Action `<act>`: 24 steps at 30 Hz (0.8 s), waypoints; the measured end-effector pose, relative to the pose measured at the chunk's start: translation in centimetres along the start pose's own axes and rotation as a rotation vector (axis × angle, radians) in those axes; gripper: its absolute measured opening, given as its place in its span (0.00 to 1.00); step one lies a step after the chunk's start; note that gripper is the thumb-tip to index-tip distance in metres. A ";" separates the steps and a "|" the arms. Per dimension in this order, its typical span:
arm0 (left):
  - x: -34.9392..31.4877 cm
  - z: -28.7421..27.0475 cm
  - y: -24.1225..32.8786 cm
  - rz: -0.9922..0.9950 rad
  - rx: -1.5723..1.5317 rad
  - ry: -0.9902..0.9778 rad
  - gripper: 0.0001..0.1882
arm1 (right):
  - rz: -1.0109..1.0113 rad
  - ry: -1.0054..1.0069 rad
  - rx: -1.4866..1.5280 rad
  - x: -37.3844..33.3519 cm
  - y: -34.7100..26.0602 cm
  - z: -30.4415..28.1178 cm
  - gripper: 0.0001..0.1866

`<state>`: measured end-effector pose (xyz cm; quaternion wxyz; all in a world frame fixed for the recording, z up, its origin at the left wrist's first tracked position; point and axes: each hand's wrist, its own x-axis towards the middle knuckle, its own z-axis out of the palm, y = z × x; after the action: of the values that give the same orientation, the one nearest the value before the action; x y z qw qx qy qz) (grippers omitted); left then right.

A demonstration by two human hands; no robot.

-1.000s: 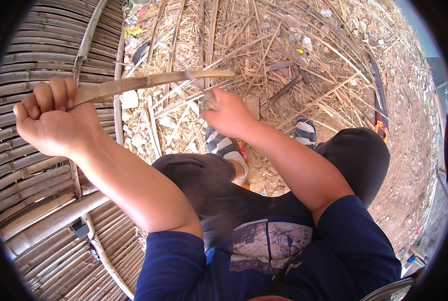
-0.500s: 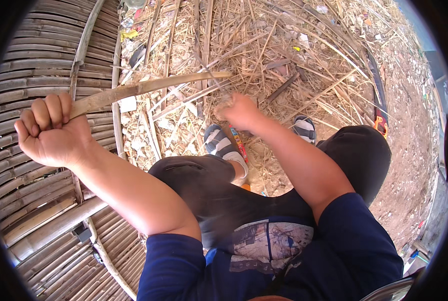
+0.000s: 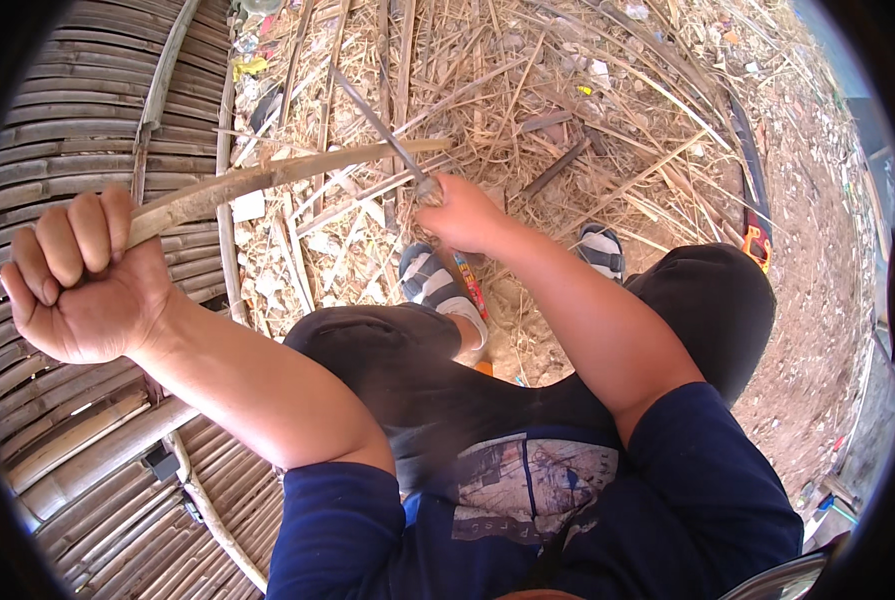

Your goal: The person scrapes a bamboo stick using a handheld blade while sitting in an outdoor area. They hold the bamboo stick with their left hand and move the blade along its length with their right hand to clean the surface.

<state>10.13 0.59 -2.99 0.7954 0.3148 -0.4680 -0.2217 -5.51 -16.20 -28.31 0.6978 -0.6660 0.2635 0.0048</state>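
Note:
My left hand (image 3: 87, 275) is a closed fist around the near end of a long split bamboo strip (image 3: 267, 176). The strip points right and slightly away, tapering to its far tip. In my right hand (image 3: 462, 215) is a knife, its thin dark blade (image 3: 375, 118) slanting up and to the left. My fingers wrap the handle, which they mostly hide. Near its far end the strip and the blade cross in the picture; whether they touch I cannot tell.
A bamboo slat platform (image 3: 77, 150) fills the left side. Bamboo shavings and loose strips (image 3: 557, 165) litter the ground ahead. By my right knee lies a saw with an orange handle (image 3: 757, 245). My sandalled feet (image 3: 432, 275) stand among the litter.
My left hand has drawn a little left and nearer, bringing the bamboo strip with it. My right hand has shifted slightly left, and the blade, blurred before, now shows clearly.

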 end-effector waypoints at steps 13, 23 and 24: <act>-0.3 0.6 0.0 -0.019 0.010 -0.016 0.20 | -0.463 0.052 -0.094 -2.1 -2.2 4.4 0.21; 0.1 0.9 -0.7 0.028 0.000 0.022 0.21 | -0.054 0.186 -0.173 0.7 3.7 1.8 0.20; 0.1 0.9 -0.7 0.031 0.013 0.030 0.20 | -0.107 0.145 -0.170 0.2 2.0 2.0 0.19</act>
<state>9.32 -0.20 -3.11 0.8038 0.3160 -0.4621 -0.2013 -5.34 -14.16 -30.34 0.6171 -0.7346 0.2757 -0.0582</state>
